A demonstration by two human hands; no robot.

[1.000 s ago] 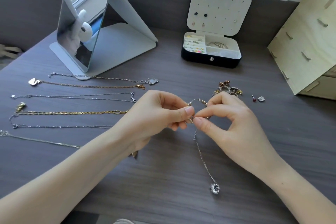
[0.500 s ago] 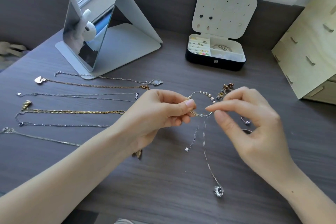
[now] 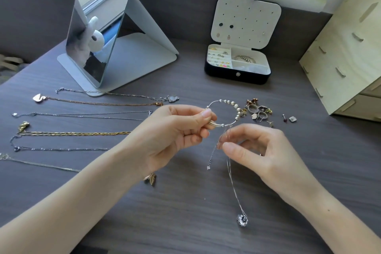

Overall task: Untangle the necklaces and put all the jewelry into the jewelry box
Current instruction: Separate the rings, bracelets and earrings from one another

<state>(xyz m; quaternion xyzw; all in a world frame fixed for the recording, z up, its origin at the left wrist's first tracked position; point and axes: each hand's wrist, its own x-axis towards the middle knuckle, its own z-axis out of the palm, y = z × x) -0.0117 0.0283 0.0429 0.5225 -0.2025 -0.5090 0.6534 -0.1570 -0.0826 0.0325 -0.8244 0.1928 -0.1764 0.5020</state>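
The right hand [image 3: 263, 154] has dropped from the rim of the bracelet [image 3: 224, 102] to the thin necklace chain [image 3: 233, 183] hanging through it, its fingers [image 3: 231, 148] pinching the strands. The left hand [image 3: 175, 134] pinches the bracelet above the surface [image 3: 185, 222], where the pendant [image 3: 242, 220] rests. A hard tug could tighten the snag, snap the chain, or scatter the loose rings [image 3: 257, 111] just beside.

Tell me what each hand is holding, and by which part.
The left hand pinches the beaded bangle by its plain gold tube section. The right hand pinches the thin silver chain just below the bangle; its pendant lies on the table.
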